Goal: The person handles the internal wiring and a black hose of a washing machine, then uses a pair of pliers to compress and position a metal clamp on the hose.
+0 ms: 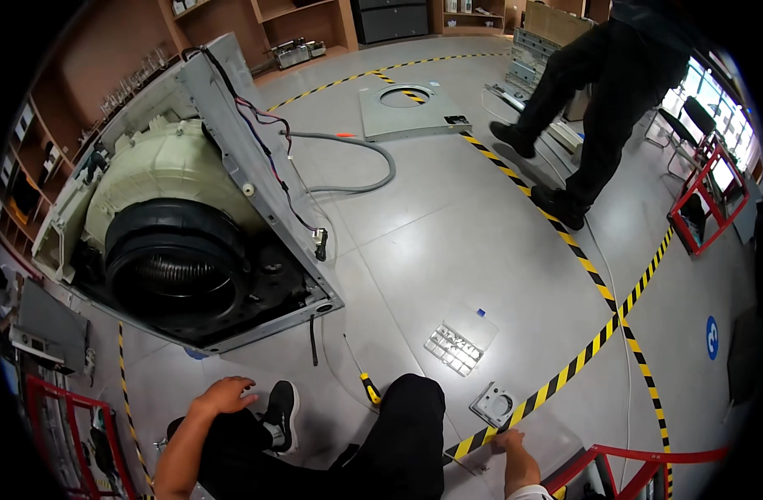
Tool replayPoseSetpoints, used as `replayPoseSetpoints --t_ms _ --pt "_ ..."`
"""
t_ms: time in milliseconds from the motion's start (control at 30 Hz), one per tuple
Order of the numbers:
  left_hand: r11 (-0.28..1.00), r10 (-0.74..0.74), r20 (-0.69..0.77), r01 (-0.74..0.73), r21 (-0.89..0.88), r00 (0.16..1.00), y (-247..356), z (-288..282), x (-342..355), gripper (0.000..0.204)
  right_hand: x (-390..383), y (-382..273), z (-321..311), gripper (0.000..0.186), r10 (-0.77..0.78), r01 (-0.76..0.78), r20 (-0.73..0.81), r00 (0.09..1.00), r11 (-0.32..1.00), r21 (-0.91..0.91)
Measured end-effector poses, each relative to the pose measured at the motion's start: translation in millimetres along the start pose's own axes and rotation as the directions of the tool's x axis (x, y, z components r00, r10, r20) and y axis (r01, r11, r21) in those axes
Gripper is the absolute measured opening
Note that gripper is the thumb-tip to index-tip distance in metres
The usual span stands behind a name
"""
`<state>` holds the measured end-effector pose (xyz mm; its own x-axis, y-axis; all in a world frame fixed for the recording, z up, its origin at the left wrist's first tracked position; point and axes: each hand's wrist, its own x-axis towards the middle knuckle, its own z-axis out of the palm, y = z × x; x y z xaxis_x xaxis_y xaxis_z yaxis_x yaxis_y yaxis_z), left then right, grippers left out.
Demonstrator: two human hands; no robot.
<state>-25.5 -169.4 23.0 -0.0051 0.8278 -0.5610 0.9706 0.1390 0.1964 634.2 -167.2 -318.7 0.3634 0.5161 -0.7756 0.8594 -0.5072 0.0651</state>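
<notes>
In the head view, the left hand was held by the dark-trousered left leg, its fingers loosely bent and slightly apart, and nothing was seen gripped by them. A black shoe was placed just right of those fingers, and farther right a yellow-and-black screwdriver was laid on the grey floor. Beyond the left fingers an opened washing machine was seen, its pale tub and black rubber ring exposed.

The right hand was lowered beside the striped tape; whether its fingers were apart, together or clamped on something could not be told. Just beyond those fingers a square grey part with a round opening was set; whether it was touched could not be made out. Farther beyond, to the left, a compartment tray was placed. Well beyond the right fingers, a holed flat panel was laid down, and another person's legs were seen to its right
</notes>
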Motion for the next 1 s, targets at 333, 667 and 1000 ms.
replayPoseSetpoints --t_ms 333,667,1000 --pt "0.985 -0.093 0.096 0.106 -0.138 0.991 12.0 77.8 -4.3 0.039 -14.0 -15.5 -2.9 0.126 0.274 -0.258 0.086 0.958 0.953 -0.16" --pt "0.958 -0.026 0.054 0.041 -0.284 0.998 54.5 172.0 20.2 0.037 -40.9 -18.2 -36.5 0.135 0.288 -0.263 0.132 0.949 0.948 -0.176" --pt "0.924 -0.129 0.192 0.189 -0.333 0.973 70.4 232.1 48.0 0.036 -32.2 -17.9 -26.5 0.138 0.233 -0.216 0.159 0.959 0.969 -0.12"
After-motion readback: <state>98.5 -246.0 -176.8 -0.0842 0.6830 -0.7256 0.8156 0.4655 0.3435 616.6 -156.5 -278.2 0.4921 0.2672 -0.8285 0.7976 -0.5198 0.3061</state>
